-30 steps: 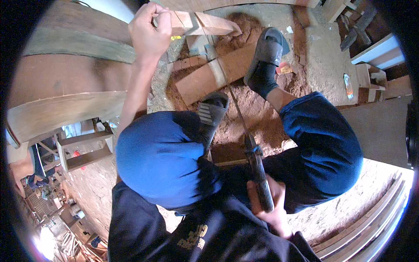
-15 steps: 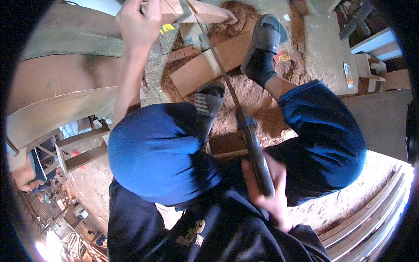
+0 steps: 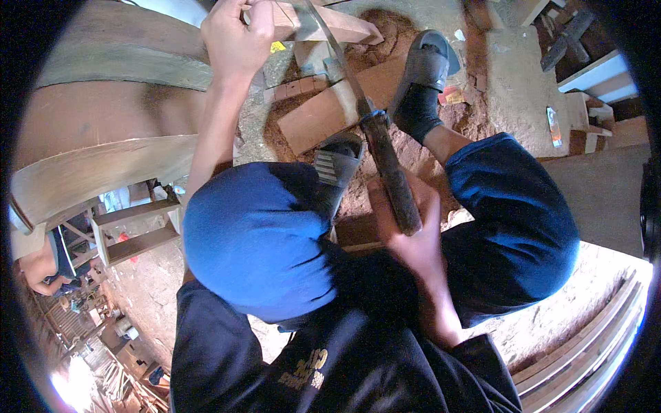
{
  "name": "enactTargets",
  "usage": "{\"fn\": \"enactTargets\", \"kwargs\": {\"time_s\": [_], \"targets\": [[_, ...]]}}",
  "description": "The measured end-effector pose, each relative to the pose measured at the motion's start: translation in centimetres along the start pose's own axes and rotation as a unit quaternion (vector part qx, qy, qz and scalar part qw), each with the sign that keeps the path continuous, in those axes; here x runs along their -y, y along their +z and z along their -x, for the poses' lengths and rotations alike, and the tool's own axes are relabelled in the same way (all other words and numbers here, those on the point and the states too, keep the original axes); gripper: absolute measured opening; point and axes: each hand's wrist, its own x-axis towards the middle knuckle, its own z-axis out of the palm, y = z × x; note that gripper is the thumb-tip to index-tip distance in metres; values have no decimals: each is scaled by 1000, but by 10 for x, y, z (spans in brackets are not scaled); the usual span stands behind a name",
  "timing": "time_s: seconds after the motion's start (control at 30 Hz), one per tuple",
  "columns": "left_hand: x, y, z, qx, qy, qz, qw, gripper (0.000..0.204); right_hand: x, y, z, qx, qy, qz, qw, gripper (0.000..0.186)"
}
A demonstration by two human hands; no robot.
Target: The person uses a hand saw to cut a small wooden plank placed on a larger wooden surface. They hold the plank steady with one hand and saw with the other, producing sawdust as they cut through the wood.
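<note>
My left hand (image 3: 239, 43) is closed at the near end of a squared wooden piece (image 3: 348, 27), its fingers curled against the wood at the top of the view. My right hand (image 3: 412, 213) wraps round the thick dark handle of a long narrow-bladed tool (image 3: 390, 172) between my knees. The metal blade runs forward and up across the wooden piece, beside my left hand. The far end of the blade leaves the picture, and whether it is a saw or a file cannot be made out.
A flat board (image 3: 313, 124) lies on the dusty floor near my sandalled feet (image 3: 423, 69). Large curved wooden panels (image 3: 110, 117) stand at left, with a small wooden frame (image 3: 138, 230) below them. Slats (image 3: 585, 344) lie at lower right. Another person (image 3: 45, 272) is at far left.
My right hand has pushed the tool's handle forward, away from my body, and the blade has slid further across the wood. My left hand stays at the wooden piece; the whole view has shifted slightly.
</note>
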Motion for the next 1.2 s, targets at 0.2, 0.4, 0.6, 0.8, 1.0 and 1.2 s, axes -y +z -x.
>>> {"fn": "enactTargets", "kwargs": {"time_s": [0.2,0.4,0.6,0.8,1.0,1.2], "targets": [[3,-3,-2,-3,-53,40,998,13,35,-43,70,89,71,59,992,10],[2,0,2,17,-34,25,999,13,-4,-7,5,-9,12,22,1000,4],[25,2,1,0,-80,51,995,15,27,-41,70,93,52,83,991,4],[16,10,4,40,-46,33,998,17,-19,-1,7,-24,-18,8,1000,5],[18,7,1,22,-54,53,997,18,28,-42,79,98,56,95,989,9],[-1,13,3,48,-20,36,998,16,-19,-13,19,-21,-34,52,998,7]]}}
